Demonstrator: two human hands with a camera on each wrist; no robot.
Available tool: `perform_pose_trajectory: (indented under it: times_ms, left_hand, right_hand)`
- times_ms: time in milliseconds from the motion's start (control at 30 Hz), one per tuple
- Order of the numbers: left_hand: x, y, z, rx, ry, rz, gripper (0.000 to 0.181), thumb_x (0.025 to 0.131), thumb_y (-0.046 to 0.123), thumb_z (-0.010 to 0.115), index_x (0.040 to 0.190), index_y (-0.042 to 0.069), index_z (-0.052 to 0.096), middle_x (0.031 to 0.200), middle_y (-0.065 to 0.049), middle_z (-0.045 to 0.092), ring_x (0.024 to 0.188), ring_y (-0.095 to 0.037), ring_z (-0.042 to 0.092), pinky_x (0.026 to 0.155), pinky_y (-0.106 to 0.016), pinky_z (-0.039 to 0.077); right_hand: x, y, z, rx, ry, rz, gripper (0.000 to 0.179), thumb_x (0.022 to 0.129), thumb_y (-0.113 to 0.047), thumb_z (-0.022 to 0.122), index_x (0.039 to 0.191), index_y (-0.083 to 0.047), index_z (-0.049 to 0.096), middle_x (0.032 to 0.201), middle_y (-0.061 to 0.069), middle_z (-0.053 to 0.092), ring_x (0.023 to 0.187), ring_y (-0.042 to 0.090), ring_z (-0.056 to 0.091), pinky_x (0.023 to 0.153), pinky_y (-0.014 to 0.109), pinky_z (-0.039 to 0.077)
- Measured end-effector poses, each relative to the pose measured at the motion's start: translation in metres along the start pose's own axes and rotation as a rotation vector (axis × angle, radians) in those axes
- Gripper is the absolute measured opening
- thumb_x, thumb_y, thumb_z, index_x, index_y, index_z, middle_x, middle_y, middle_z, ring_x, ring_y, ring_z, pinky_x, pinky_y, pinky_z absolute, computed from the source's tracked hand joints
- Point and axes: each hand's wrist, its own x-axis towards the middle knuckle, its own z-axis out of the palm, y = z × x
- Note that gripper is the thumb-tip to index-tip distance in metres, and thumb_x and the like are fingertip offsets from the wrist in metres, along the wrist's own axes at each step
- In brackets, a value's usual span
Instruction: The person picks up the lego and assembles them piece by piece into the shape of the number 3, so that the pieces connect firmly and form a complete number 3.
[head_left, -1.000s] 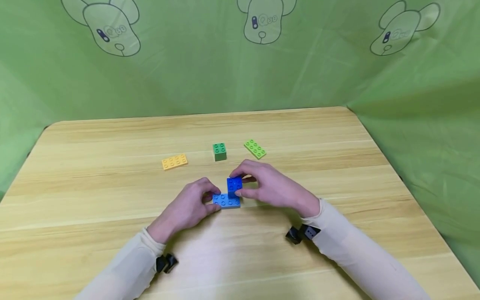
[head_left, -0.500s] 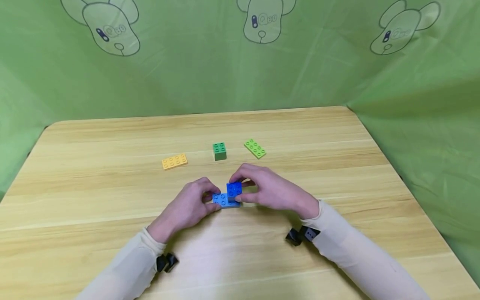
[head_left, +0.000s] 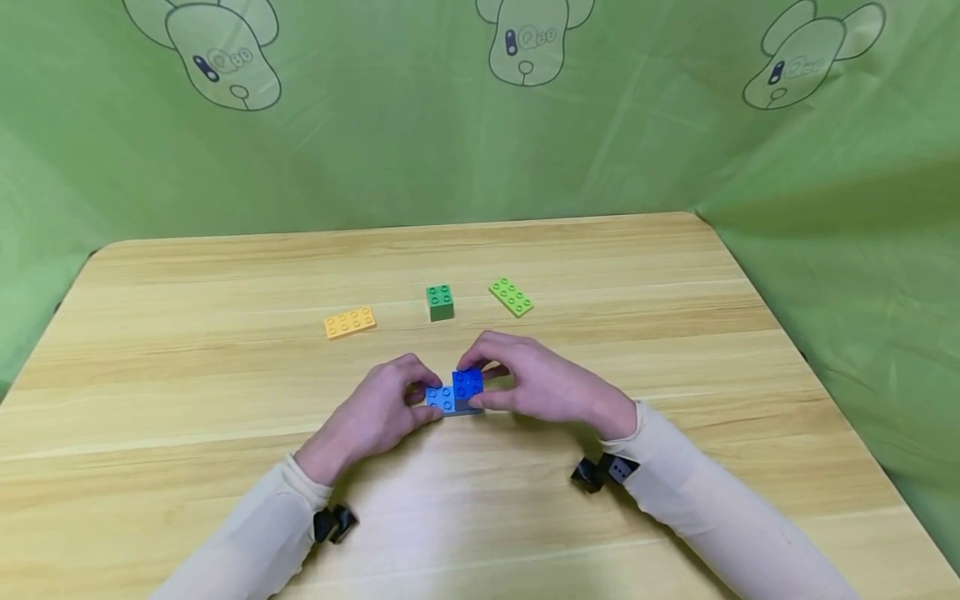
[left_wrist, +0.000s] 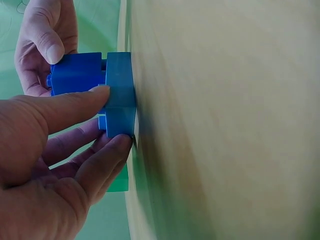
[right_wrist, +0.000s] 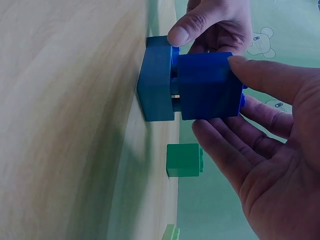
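Note:
A light blue flat building brick [head_left: 440, 400] lies on the table near its middle, and my left hand [head_left: 380, 409] pinches its left end between thumb and fingers. My right hand [head_left: 538, 380] grips a dark blue square brick [head_left: 467, 384] from the right side. That square brick sits over the right half of the light blue one. From the right wrist view, a narrow gap shows between the dark blue brick [right_wrist: 209, 86] and the light blue brick [right_wrist: 159, 85], with studs visible in it.
Beyond the hands on the wooden table [head_left: 225, 375] lie a yellow-orange flat brick [head_left: 349, 322], a green square brick [head_left: 440, 302] and a lime flat brick [head_left: 511, 297]. A green curtain [head_left: 390, 150] hangs behind the table and along its right side.
My right hand has brought the dark blue brick down and slightly toward me, onto the right half of the light blue brick. My left hand has stayed in place.

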Motion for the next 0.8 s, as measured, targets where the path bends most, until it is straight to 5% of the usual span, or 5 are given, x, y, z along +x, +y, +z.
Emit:
perform_pose_trajectory:
  times_ms: [800]
  left_hand:
    - [0.0015,0.0000,-0.0016,-0.001,-0.013,0.002,0.028,0.080,0.010,0.083,0.104,0.003,0.072,0.095,0.001,0.061,0.081,-0.017,0.056,0.072,-0.030,0.050]
  right_hand:
    - [0.0016,0.0059,0.0029,0.081,0.015,0.012,0.022,0.087,-0.012,0.077,0.104,-0.013,0.063,0.106,-0.005,0.060,0.099,0.011,0.062,0.089,0.032,0.054]
